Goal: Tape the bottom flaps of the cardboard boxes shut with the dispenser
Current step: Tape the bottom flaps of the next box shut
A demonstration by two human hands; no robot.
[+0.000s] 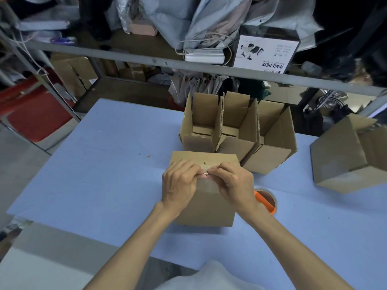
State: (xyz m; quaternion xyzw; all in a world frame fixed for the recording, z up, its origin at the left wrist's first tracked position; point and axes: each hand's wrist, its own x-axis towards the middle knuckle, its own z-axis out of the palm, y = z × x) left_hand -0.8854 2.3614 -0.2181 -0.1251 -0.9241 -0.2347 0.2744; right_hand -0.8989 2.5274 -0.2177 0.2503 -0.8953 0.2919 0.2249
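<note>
Fingers (pixel 195 170) of left hand (pixel 180 185) and right hand (pixel 234 183) curl in, pinching what looks like a tape end (pixel 206 174) on the top seam of the centre box (pixel 205 204); dispenser (pixel 267 200) lies on the surface (pixel 104 164) at 4 o'clock, partly behind the right wrist. Likely mid-job: three open boxes (pixel 236 130) at 12–1 o'clock stand flaps up, bottoms hidden, side box (pixel 343 160) at 3 o'clock status unclear. Open room at 9 o'clock, surface edge close at 6, boxes crowd 12.

brown cardboard box (pixel 206 204), orange-handled dispenser (pixel 265 201), pale blue table (pixel 104 174)
</note>
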